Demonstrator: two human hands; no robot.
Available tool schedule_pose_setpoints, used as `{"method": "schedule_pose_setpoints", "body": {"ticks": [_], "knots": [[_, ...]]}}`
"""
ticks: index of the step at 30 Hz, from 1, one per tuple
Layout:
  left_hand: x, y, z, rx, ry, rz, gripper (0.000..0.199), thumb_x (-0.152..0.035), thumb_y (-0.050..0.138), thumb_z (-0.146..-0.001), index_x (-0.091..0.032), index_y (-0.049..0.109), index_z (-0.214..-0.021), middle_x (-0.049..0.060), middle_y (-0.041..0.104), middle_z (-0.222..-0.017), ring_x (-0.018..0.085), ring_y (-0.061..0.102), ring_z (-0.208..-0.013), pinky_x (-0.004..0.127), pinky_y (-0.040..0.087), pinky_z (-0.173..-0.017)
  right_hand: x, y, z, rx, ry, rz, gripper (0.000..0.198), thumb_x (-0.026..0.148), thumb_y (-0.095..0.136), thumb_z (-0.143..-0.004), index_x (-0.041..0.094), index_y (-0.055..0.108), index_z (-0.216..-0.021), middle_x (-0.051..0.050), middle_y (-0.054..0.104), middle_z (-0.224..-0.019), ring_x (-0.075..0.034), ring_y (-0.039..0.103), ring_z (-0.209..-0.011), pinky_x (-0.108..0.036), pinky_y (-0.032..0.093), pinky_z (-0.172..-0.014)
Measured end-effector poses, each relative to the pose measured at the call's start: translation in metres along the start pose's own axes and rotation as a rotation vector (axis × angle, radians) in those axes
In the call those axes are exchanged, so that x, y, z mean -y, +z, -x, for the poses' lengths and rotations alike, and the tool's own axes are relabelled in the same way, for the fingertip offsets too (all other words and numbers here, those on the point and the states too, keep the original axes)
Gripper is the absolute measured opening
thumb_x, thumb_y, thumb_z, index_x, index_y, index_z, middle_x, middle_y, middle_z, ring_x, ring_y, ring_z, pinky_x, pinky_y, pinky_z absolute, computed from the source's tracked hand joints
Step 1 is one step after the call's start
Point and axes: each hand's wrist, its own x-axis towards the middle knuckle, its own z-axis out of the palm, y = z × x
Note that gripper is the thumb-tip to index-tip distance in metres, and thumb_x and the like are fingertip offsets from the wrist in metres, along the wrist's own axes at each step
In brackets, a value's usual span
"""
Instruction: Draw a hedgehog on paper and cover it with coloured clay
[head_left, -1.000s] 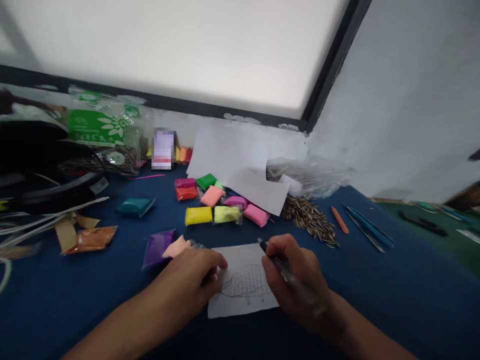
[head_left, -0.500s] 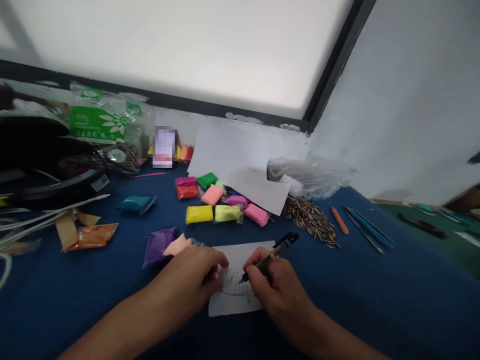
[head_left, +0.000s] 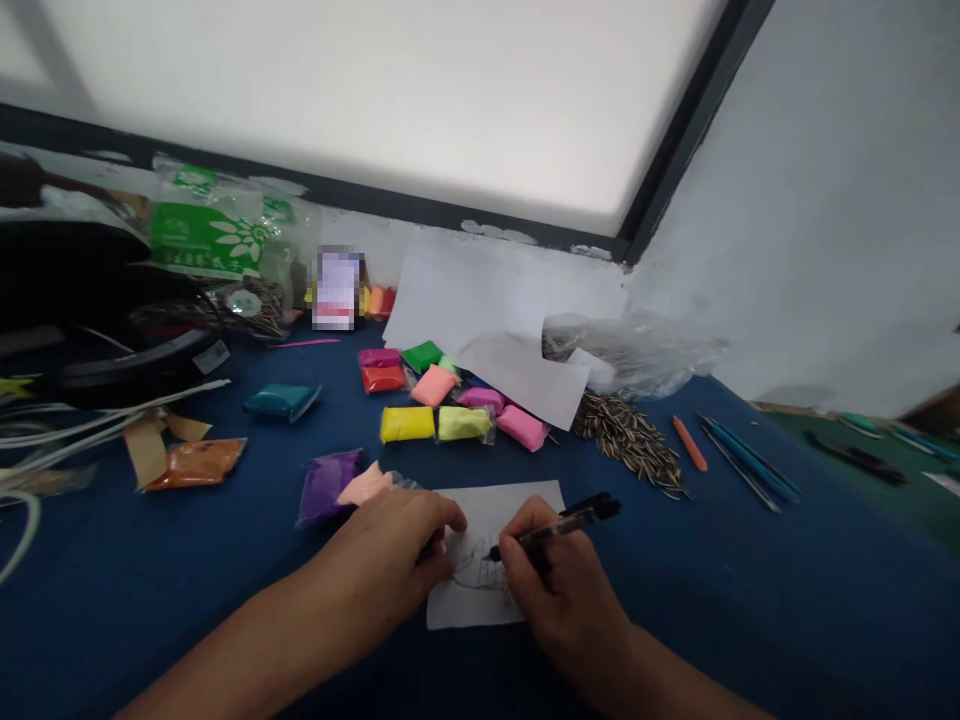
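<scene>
Pen (head_left: pixel 559 524) was pinched in the right hand (head_left: pixel 551 590), tip on paper (head_left: pixel 487 555) low centre — left hand (head_left: pixel 397 560) lay flat, holding the sheet; short, light strokes suited best.

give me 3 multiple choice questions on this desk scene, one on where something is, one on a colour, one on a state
1. Where does the pile of sunflower seeds lie?
A. right of the pink clay pack
B. on the drawing paper
C. left of the purple pack

2. What colour is the cloth on the table?
A. red
B. dark blue
C. white

3. What is the right hand doing?
A. lying flat and empty
B. gripping a black pen with its tip on the paper
C. lifting a clay pack

Answers: 1 A, the seeds sit just right of the pink pack. 2 B, blue shows everywhere around the items. 3 B, the fingers wrap the pen, while the left hand presses the sheet.
</scene>
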Motion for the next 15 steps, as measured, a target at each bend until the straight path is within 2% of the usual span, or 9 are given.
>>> {"method": "schedule_pose_setpoints", "body": {"ticks": [5,15], "knots": [[-0.0008,-0.0001,0.0010,-0.019,0.010,-0.013,0.032,-0.010,0.061,-0.080,-0.019,0.076,-0.108,0.003,0.074,-0.079,0.023,0.066,-0.072,0.030,0.040,-0.062,-0.0020,0.0006,0.0006,0.025,-0.012,0.018,0.018,0.023,0.043,-0.094,0.021,0.052,-0.078,0.006,0.043,-0.058,-0.011,0.039,-0.045,-0.024,0.028,-0.044],[-0.0018,-0.0013,0.0018,-0.004,-0.003,-0.013,0.035,-0.011,0.060,-0.081,-0.019,0.076,-0.111,0.004,0.075,-0.081,0.022,0.067,-0.071,0.029,0.042,-0.060,0.0015,-0.0004,-0.0014,0.052,-0.012,0.056,0.018,0.022,0.043,-0.094,0.020,0.054,-0.080,0.004,0.050,-0.060,-0.013,0.045,-0.049,-0.025,0.032,-0.048]]}}
